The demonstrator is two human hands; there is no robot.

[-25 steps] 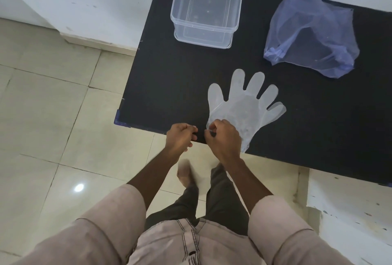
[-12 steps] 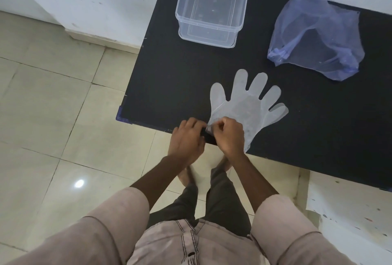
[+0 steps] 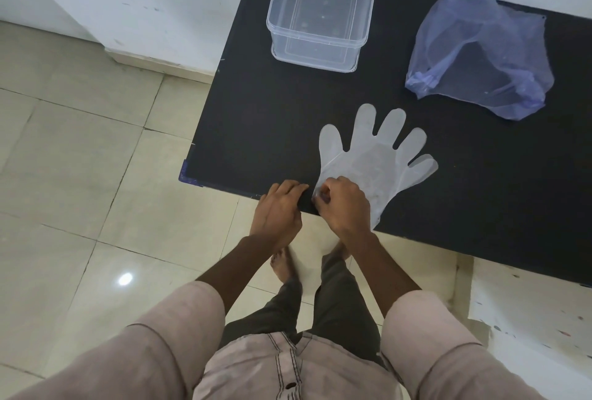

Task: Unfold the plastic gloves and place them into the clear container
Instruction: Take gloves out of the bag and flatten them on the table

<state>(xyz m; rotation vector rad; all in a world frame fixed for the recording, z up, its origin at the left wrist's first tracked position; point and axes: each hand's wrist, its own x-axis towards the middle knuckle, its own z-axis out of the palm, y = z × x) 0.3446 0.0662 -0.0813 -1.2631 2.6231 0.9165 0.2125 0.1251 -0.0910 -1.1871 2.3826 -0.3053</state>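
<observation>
A translucent plastic glove (image 3: 374,159) lies spread flat on the black table (image 3: 256,117), fingers pointing away from me. My right hand (image 3: 344,207) pinches its cuff at the table's front edge. My left hand (image 3: 278,207) rests just left of it on the edge, fingers curled down; whether it holds any plastic I cannot tell. The clear container (image 3: 320,15) stands at the back of the table, with nothing visible inside.
A crumpled bluish plastic bag (image 3: 483,60) lies at the back right of the table. White walls rise behind and to the left. Tiled floor lies to the left, and my bare feet (image 3: 283,263) stand below the table edge.
My left hand has moved up onto the table edge beside my right hand. The glove stays flat in the same place.
</observation>
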